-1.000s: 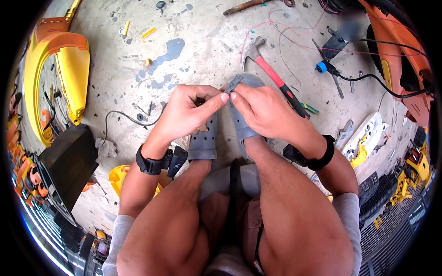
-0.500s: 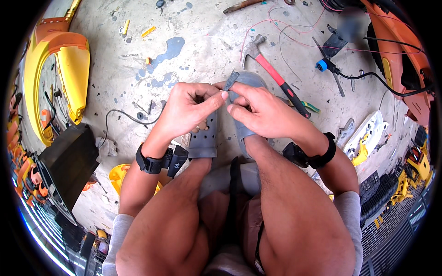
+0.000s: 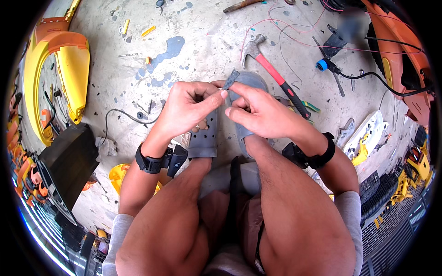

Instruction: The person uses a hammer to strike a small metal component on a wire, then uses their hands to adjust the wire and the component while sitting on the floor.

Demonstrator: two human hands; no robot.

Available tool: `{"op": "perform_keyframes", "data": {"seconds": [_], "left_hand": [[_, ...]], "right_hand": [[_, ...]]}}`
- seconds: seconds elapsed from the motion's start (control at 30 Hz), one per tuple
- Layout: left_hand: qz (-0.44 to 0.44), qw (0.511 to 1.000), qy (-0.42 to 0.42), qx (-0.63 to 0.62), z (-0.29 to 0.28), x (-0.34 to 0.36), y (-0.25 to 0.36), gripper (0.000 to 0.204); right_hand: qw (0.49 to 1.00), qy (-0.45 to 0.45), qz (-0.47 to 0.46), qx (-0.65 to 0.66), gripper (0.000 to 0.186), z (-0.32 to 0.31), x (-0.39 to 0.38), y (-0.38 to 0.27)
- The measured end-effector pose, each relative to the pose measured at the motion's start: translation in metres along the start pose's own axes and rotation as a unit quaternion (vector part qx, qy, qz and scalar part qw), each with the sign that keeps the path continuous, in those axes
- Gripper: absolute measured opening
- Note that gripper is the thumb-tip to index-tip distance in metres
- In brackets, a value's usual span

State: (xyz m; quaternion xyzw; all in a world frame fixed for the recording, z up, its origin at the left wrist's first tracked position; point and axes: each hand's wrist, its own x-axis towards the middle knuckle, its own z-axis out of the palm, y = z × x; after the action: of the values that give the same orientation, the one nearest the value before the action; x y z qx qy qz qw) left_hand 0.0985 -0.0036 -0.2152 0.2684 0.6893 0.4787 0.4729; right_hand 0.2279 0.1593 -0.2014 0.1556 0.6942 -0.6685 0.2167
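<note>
A: Item one, the small piece; where is it sitting, and which hand is holding it?

B: Dark grey strip point(image 3: 232, 78), short, slender, wider at its top; it is projecting at a slant from the fingertips of the left hand point(image 3: 193, 106), near the toe end of the right clog point(image 3: 251, 83); the left thumb and fingers are pinching its lower end

A: And the right hand point(image 3: 262, 110)?

B: Loosely open; its thumb is standing apart from its forefinger, with nothing showing between them; the forefinger's tip is lying just beside the strip, and whether it is touching cannot be told

A: Handling notes?

B: Probably light; seemingly fairly stiff, though its material is not revealing itself; the matte, rough-looking face is suggesting fair grip rather than slipperiness; the edges are possibly brittle, so a gentle pinch on the flat sides, near the middle, is looking safer than a squeeze at the tip

A: Surrounding stock?

B: Claw hammer point(image 3: 278, 80), red and black grip, is lying beyond the right hand; yellow curved panel point(image 3: 79, 80) is resting far to the left, all on the stained concrete floor point(image 3: 198, 55)
</note>
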Motion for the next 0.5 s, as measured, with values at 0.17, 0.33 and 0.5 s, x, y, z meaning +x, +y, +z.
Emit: {"op": "perform_keyframes", "data": {"seconds": [0.17, 0.33, 0.5], "left_hand": [[-0.013, 1.0, -0.003, -0.013, 0.0, 0.0, 0.0, 0.022], [-0.009, 1.0, 0.001, -0.009, 0.0, 0.0, -0.001, 0.022], [-0.089, 0.996, 0.013, 0.018, 0.001, -0.002, 0.01, 0.024]], "right_hand": [[1.0, -0.005, 0.013, 0.007, 0.03, 0.0, 0.0, -0.002], [0.999, -0.011, 0.001, 0.036, 0.035, 0.0, 0.0, 0.002], [0.998, -0.034, 0.011, 0.046, 0.051, -0.002, 0.0, 0.001]]}}
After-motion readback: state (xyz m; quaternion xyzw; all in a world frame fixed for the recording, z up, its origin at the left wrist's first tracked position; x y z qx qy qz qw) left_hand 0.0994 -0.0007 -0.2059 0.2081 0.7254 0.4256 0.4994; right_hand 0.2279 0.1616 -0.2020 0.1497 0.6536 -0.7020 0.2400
